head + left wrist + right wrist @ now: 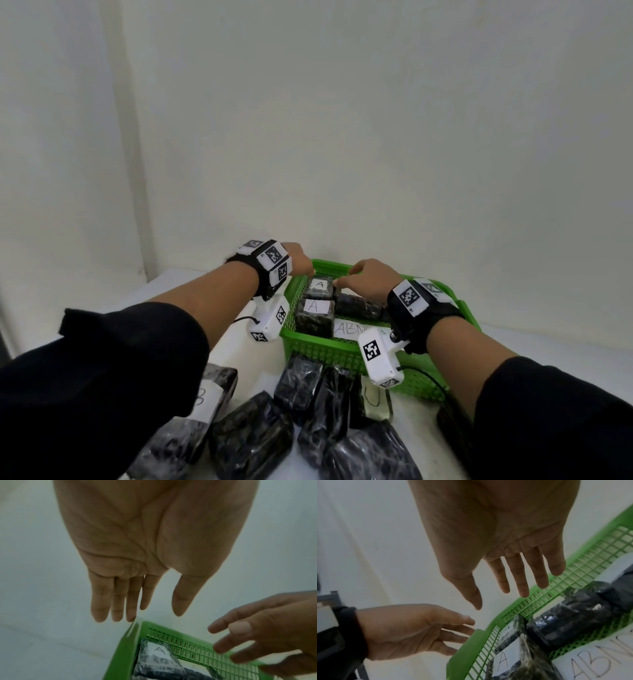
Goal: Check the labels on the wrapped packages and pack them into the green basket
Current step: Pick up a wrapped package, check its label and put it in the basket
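Observation:
The green basket [325,353] stands on the white table. It holds two black wrapped packages labelled "A" [320,286] [315,313] and a third package [358,305] whose label is hidden. My left hand [306,269] hovers over the basket's far left corner [123,649], fingers straight, holding nothing. My right hand [344,277] is spread over the far packages near the back wall [573,574], and it too holds nothing. In the left wrist view the far "A" package [157,654] lies just below my left hand [145,613]. My right hand [500,600] shows a bare palm.
A paper sheet lettered "ABN…" [352,330] lies on the basket floor. Several loose black packages [253,442] are heaped on the table in front of the basket, one labelled "B" [205,401], another "U" [375,399]. A white wall rises close behind.

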